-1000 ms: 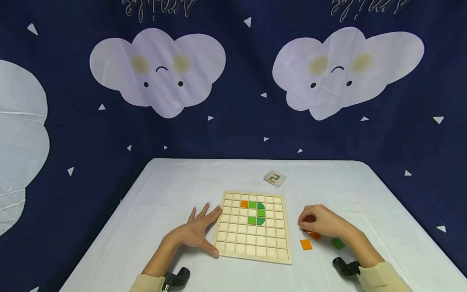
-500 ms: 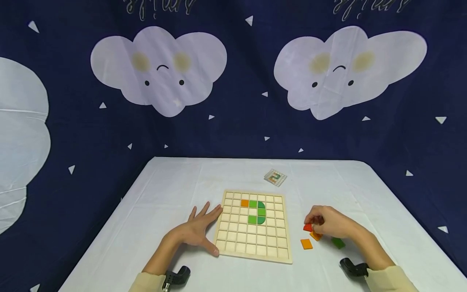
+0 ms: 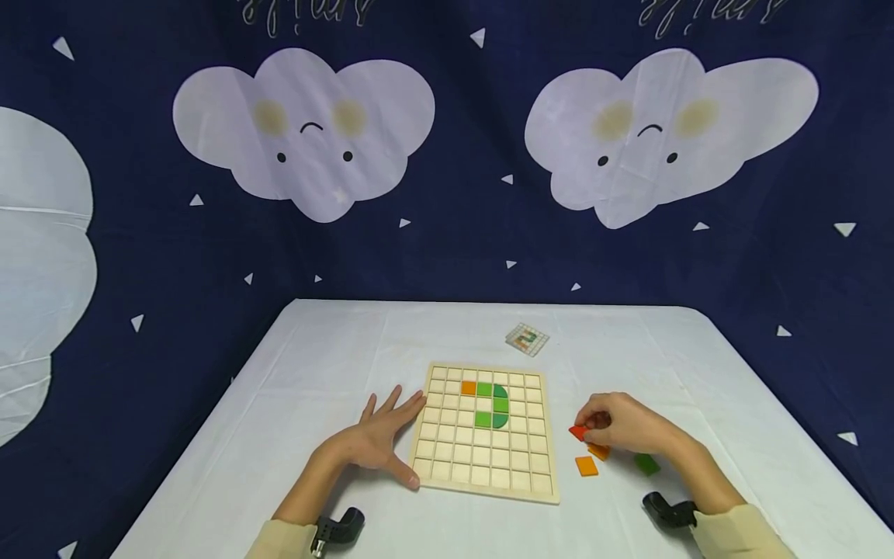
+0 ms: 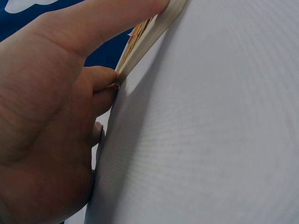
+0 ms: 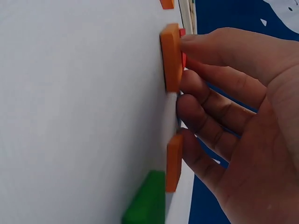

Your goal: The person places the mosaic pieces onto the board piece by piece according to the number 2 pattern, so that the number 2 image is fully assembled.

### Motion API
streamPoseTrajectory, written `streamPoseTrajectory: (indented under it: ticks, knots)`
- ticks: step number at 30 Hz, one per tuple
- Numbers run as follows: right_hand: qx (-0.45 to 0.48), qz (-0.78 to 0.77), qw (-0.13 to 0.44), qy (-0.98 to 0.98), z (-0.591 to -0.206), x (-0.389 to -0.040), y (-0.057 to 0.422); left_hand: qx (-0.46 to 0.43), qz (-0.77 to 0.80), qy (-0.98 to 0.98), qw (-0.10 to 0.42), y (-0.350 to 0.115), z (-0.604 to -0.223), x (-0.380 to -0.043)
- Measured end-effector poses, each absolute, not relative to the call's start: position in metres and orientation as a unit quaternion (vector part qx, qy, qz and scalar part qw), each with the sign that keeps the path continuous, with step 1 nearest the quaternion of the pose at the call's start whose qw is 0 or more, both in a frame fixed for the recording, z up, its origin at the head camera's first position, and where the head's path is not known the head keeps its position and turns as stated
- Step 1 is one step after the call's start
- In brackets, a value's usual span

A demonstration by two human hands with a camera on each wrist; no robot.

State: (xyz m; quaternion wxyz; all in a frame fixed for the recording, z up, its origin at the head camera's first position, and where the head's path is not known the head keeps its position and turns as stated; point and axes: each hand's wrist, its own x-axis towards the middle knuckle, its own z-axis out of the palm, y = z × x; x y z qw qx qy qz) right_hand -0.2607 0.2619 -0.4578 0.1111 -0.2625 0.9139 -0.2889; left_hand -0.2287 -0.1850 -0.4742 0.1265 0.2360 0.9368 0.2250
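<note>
Red tile (image 3: 577,432) is pinched in the fingers of your right hand (image 3: 621,421), beside orange tiles (image 3: 587,466) on the tabletop (image 3: 328,345), and the wooden grid board (image 3: 480,455) lies to those fingers' left, its own left edge touched by your spread left hand (image 3: 373,445).

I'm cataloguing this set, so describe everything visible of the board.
The board looks like pale wood, roughly square, divided by thin raised lines into a grid of cells. It lies flat on the white table. Toward its far side sit one orange square, three green squares and two darker green rounded pieces. The left hand touches its left edge.
</note>
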Motion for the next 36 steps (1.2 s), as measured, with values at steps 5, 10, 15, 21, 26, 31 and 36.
streamPoseTrajectory:
  ticks: [5, 10, 15, 21, 26, 31, 36]
  knots:
    - [-0.259, -0.284, 0.104, 0.917, -0.459, -0.261, 0.256, 0.240, 0.225, 0.936, 0.126, -0.185, -0.474, -0.229]
    - [-0.254, -0.278, 0.099, 0.921, -0.461, -0.261, 0.252, 0.242, 0.226, 0.935, 0.126, -0.186, -0.474, -0.229]
    - [-0.249, -0.280, 0.100, 0.922, -0.461, -0.260, 0.249, 0.241, 0.227, 0.935, 0.129, -0.186, -0.474, -0.229]
    - [-0.251, -0.289, 0.099, 0.919, -0.460, -0.259, 0.245, 0.244, 0.232, 0.933, 0.129, -0.186, -0.473, -0.229]
    - [-0.263, -0.284, 0.085, 0.918, -0.460, -0.259, 0.242, 0.244, 0.227, 0.934, 0.128, -0.186, -0.473, -0.229]
    - [-0.268, -0.281, 0.078, 0.918, -0.459, -0.260, 0.237, 0.244, 0.231, 0.933, 0.129, -0.186, -0.472, -0.229]
    - [-0.274, -0.281, 0.069, 0.917, -0.458, -0.261, 0.230, 0.249, 0.232, 0.932, 0.128, -0.186, -0.472, -0.228]
